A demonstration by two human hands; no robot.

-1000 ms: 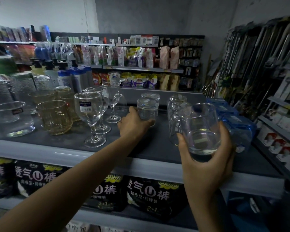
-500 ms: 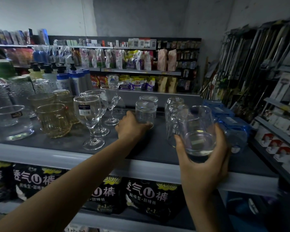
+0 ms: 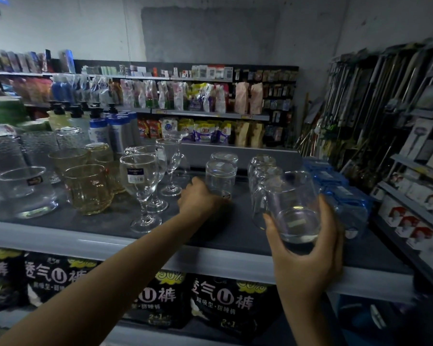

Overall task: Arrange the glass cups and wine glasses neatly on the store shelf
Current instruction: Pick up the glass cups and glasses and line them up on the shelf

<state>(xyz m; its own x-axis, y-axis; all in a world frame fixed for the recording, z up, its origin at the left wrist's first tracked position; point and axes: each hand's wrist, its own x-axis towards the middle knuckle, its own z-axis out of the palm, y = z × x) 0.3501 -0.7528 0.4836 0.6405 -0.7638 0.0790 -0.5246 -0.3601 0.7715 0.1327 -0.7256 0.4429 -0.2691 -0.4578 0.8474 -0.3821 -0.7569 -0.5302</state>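
My right hand (image 3: pixel 308 258) grips a clear round tumbler (image 3: pixel 293 208) by its base, held above the front edge of the dark shelf (image 3: pixel 225 236). My left hand (image 3: pixel 198 198) reaches across the shelf and holds the bottom of an upturned clear glass cup (image 3: pixel 220 178), with a second upturned cup (image 3: pixel 223 158) behind it. A row of clear tumblers (image 3: pixel 260 176) runs back just left of the held one. Three stemmed wine glasses (image 3: pixel 140 181) stand in a line to the left of my left hand.
Amber glass mugs (image 3: pixel 88 188), a wide clear bowl-like glass (image 3: pixel 25 191) and textured glasses (image 3: pixel 38 146) fill the shelf's left side. Blue wrapped packs (image 3: pixel 340 193) lie at its right end. Black product bags (image 3: pixel 160 298) sit below; boxed goods (image 3: pixel 415 221) line the right shelving.
My left hand has slid slightly lower along the upturned cup's base. My right hand and its tumbler have barely moved. The view has shifted a little.
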